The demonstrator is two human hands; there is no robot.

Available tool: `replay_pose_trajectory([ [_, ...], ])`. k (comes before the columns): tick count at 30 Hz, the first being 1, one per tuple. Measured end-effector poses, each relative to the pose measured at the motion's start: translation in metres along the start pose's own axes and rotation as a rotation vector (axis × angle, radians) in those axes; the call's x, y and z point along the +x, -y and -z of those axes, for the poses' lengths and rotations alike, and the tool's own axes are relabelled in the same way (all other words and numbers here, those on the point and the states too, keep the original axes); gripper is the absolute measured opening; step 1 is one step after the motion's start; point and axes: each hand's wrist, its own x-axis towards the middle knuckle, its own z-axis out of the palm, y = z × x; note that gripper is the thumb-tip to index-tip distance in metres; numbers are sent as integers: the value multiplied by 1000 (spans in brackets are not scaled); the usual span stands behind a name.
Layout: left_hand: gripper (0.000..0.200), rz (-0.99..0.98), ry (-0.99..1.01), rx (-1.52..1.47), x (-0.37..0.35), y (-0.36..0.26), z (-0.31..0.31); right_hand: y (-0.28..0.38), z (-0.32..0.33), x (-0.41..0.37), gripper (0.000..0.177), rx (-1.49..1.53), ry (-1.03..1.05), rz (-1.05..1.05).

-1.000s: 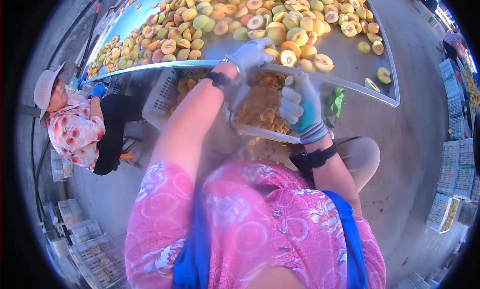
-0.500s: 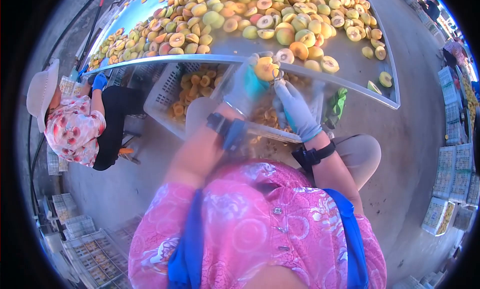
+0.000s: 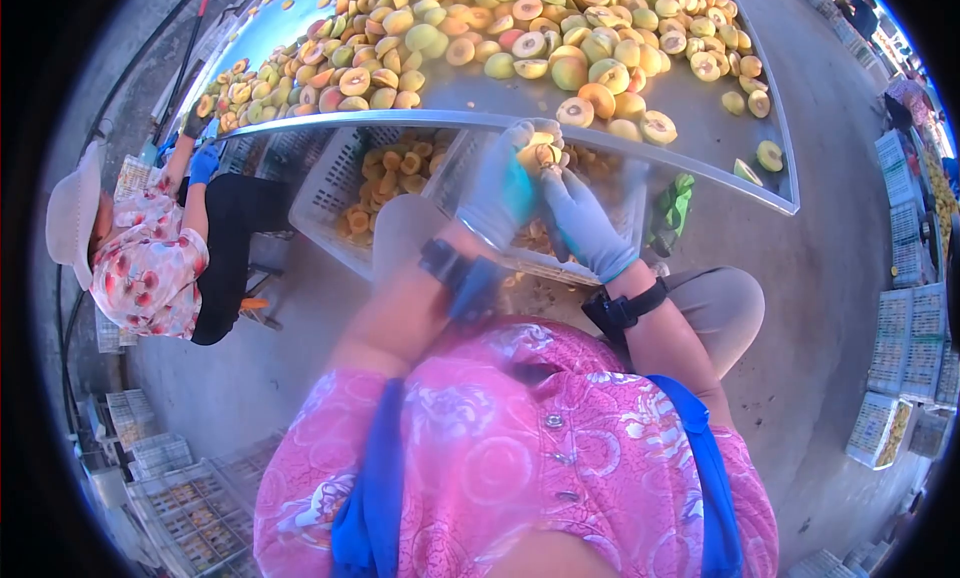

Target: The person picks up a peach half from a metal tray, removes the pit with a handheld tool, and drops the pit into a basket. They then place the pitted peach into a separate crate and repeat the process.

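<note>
My left hand [image 3: 505, 183], in a pale glove with a teal patch, is closed round a yellow peach half [image 3: 540, 154] just below the table's metal rim. Against the cut face of that peach works my right hand [image 3: 588, 218], also gloved, its fingers pinched on a small looped pitting tool that is mostly hidden now. Halved peaches [image 3: 600, 48] lie heaped on the metal table [image 3: 690, 108] beyond my hands. Beneath them stands a white plastic crate [image 3: 570, 271] containing peach halves, with a second crate [image 3: 320, 193] of halves to its left.
On the left a co-worker [image 3: 150, 258] in a hat sits at the same table, with a blue-gloved hand [image 3: 203, 164] and a peach half near the rim. A green bag [image 3: 675, 203] hangs or lies right of my crate. Stacked crates [image 3: 905, 348] line the right side.
My left hand has turned and drawn the peach slightly down, and my right fingers have closed in against it. The co-worker's other hand has come up to the table rim with a peach half.
</note>
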Motion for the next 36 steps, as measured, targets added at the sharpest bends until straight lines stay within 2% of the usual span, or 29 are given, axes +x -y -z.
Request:
replay_pose_trajectory([
  [4,45,-88,-82,165,-4,-2,-14,-4,3,-1,44,-68,53,89],
  [5,48,-61,-74,177,-6,-5,-17,-5,6,-2,44,-66,53,87],
  [7,51,-34,-67,188,-6,-8,-15,-3,11,-1,44,-72,125,-64],
  [10,55,65,-6,123,-3,-4,-6,-11,5,1,42,-44,85,16],
  [12,53,-197,-264,400,2,10,-3,-16,4,4,42,-59,65,20],
  [14,52,-207,-269,378,-4,14,-7,-17,5,3,41,-75,46,22],
  [16,51,-216,-270,358,-7,10,-13,-15,12,1,41,-10,160,-59],
  [18,49,-73,-207,215,-12,0,-18,-15,8,0,41,-56,126,-41],
  [19,49,-75,-209,213,-12,2,-16,-15,5,-1,42,-102,94,-23],
  [21,48,-246,-209,493,-10,9,-8,-18,-1,0,42,-89,71,45],
  [22,48,-245,-209,494,-11,11,-7,-20,-3,0,43,-72,43,111],
  [24,50,-290,-262,594,-11,15,-7,-19,3,-2,43,-78,68,45],
  [25,50,-288,-259,594,-9,14,-5,-19,5,-2,44,-85,96,-22],
  [27,51,-139,-188,319,-6,9,1,-15,9,-2,44,-97,122,-44],
  [29,51,-171,-217,371,-10,10,-6,-11,6,-5,44,-107,150,-66],
  [31,52,-200,-244,428,-15,8,-16,-10,-5,-10,42,119,112,19],
  [33,44,-127,-211,229,-21,4,-30,-12,-12,-11,41,141,47,52],
  [34,44,-128,-209,229,-19,5,-31,-12,-13,-11,39,161,-14,82],
  [36,48,-122,-256,160,-13,6,-31,-14,-12,-7,39,185,-12,106],
])
